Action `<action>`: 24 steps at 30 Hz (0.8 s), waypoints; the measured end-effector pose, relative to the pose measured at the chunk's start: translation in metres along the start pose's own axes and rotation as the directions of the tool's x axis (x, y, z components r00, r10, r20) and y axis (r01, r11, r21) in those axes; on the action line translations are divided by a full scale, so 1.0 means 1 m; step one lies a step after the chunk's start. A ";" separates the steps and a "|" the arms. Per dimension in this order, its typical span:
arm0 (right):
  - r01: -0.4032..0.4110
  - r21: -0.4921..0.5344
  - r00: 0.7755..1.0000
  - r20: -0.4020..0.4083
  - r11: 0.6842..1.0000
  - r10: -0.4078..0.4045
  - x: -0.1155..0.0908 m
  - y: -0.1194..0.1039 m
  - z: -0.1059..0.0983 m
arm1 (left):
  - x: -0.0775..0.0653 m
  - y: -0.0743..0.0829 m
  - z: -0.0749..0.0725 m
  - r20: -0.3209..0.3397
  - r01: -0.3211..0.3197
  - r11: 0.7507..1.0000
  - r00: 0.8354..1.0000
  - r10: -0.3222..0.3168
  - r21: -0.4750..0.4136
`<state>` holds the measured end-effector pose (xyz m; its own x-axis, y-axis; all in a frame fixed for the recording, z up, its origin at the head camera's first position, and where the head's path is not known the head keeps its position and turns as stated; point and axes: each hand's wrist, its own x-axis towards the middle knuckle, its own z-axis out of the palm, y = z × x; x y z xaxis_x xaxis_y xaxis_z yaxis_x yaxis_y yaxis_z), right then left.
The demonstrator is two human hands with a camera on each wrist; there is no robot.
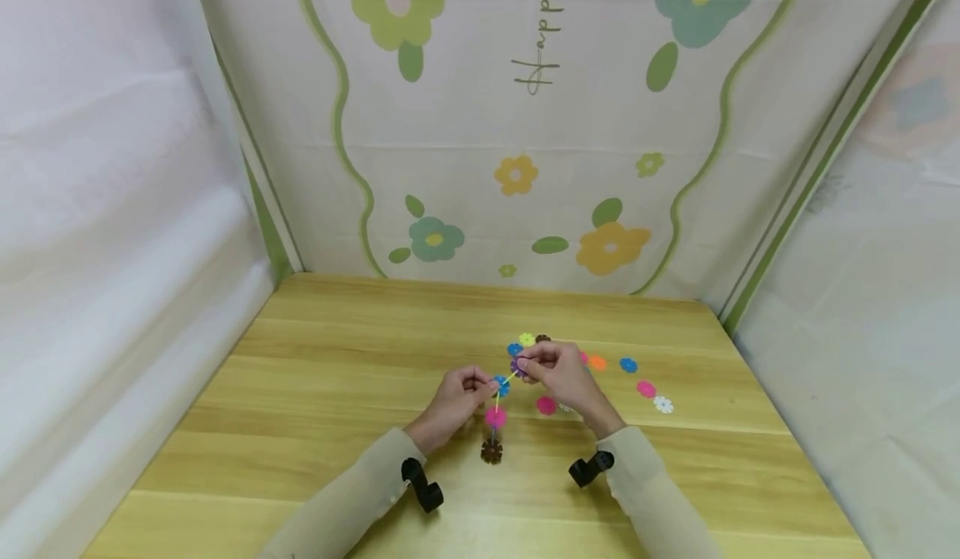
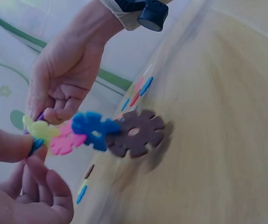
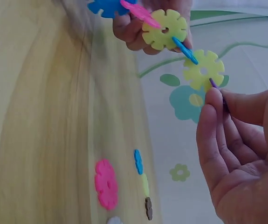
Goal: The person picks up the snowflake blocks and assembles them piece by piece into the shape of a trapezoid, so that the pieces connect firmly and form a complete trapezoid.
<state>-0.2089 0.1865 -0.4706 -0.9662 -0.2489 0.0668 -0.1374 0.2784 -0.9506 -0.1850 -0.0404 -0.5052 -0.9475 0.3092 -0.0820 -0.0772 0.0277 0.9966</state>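
A chain of slotted plastic flower discs hangs between my two hands above the table. Its lower end is a brown disc [image 1: 492,451], followed upward by a blue one [image 2: 95,132] and a pink one [image 1: 496,418]. A yellow disc [image 3: 159,39] comes after that, joined to a blue disc [image 1: 502,387] that my left hand [image 1: 454,399] pinches between thumb and forefinger. Beyond it sits a second yellow disc [image 3: 214,64]. At the top, my right hand [image 1: 564,373] pinches a purple disc [image 3: 213,83] at that yellow disc's edge; the fingers hide most of the purple one.
Loose flower discs lie on the wooden table [image 1: 315,359]: a yellow one [image 1: 527,340], a blue one [image 1: 514,349] and a brown one behind the right hand, with pink [image 1: 546,406], orange [image 1: 597,362], blue [image 1: 628,365] and white [image 1: 663,405] ones rightward. Fabric walls surround the table's back and sides.
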 end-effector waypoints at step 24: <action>0.000 -0.156 0.976 0.216 0.988 0.034 -0.007 0.010 -0.015 | 0.019 0.001 0.011 0.123 -0.017 0.999 0.992 0.013 0.035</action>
<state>-0.2063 0.2047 -0.4758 -0.9005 -0.4337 -0.0322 -0.1700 0.4192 -0.8919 -0.2002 -0.0239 -0.5061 -0.9030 0.4242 -0.0686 -0.0497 0.0555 0.9972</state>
